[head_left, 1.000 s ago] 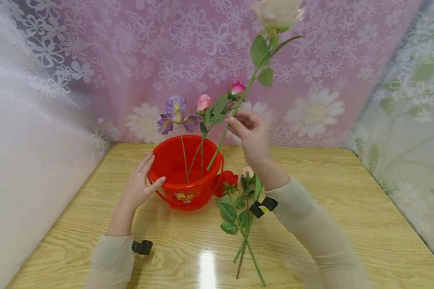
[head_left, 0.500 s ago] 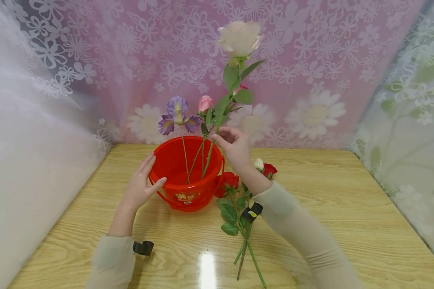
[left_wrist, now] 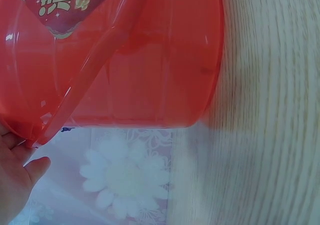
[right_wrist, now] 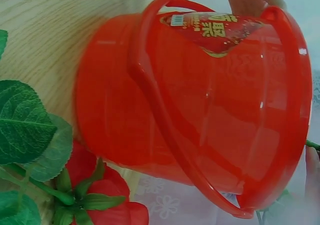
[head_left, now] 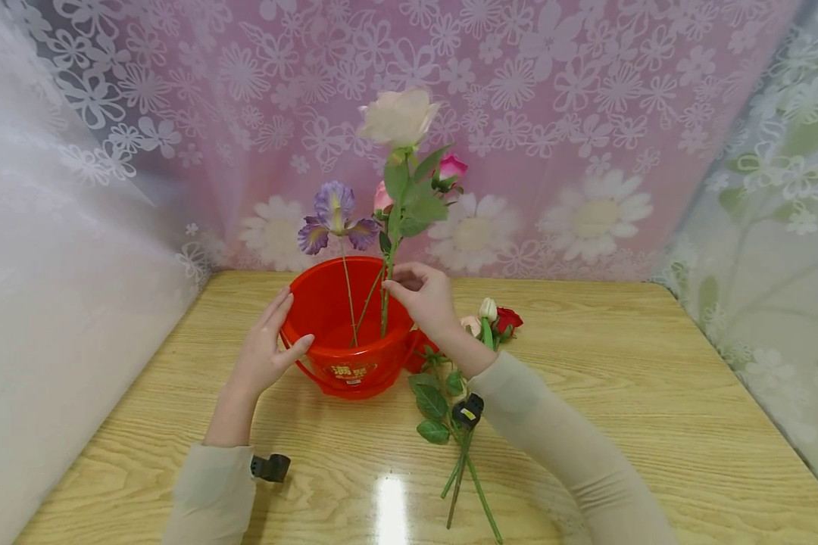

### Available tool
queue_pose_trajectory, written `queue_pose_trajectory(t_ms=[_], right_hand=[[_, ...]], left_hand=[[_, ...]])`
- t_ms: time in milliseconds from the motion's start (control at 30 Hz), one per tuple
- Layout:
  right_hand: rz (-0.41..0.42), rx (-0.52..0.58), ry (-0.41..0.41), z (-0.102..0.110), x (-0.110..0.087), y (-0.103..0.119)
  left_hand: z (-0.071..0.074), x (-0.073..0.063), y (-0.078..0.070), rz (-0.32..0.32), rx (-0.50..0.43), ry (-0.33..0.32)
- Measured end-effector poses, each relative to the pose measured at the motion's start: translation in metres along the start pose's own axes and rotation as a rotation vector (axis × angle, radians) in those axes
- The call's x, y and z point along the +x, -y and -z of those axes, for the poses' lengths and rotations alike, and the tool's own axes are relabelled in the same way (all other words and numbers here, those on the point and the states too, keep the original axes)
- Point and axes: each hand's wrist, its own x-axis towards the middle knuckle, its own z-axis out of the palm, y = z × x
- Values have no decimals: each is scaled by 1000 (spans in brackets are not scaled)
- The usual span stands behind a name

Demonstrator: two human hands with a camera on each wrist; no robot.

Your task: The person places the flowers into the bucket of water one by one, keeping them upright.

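Observation:
A white rose (head_left: 400, 119) stands nearly upright, its lower stem inside the red bucket (head_left: 354, 371). My right hand (head_left: 426, 299) pinches that stem between thumb and fingers, just above the bucket's right rim. Against the left rim rests my left hand (head_left: 262, 341), fingers straight and thumb spread apart. A purple iris (head_left: 335, 212), a pink rosebud (head_left: 382, 198) and a magenta rosebud (head_left: 450, 170) also stand in the bucket. The right wrist view shows the bucket's side and handle (right_wrist: 165, 115) large, with little of the right hand.
Right of the bucket several flowers lie with crossed stems (head_left: 460, 469): a red rose (right_wrist: 105, 195) close to the bucket, a white bud (head_left: 488, 309), a dark red rose (head_left: 508, 321) and a pale peach bloom (head_left: 472, 325). A flowered curtain (head_left: 552, 113) hangs behind the table.
My right hand has carried the white rose left and down, and its stem now reaches deeper into the bucket and stands straighter. The left hand stays at the rim.

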Motion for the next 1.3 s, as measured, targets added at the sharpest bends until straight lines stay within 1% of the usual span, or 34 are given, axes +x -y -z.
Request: queue_pose_trajectory(t_ms=[200, 333, 633, 700, 867, 1167, 1300], right_hand=[[5, -91, 25, -3, -2, -2], [3, -124, 45, -5, -3, -4], [-32, -168, 79, -5, -2, -6], [-33, -194, 91, -6, -1, -7], [-39, -268, 137, -6, 2, -6], [-68, -359, 261, -5, 7, 1], [-81, -391, 304, -7, 9, 2]], left_hand=[[0, 0, 0, -5, -2, -7], [0, 0, 0, -6, -1, -6], [0, 0, 0, -9, -1, -6], [0, 0, 0, -6, -2, -5], [-1, 0, 0, -3, -5, -6], [-1, 0, 1, -4, -6, -1], [-1, 0, 0, -1, -10, -6]])
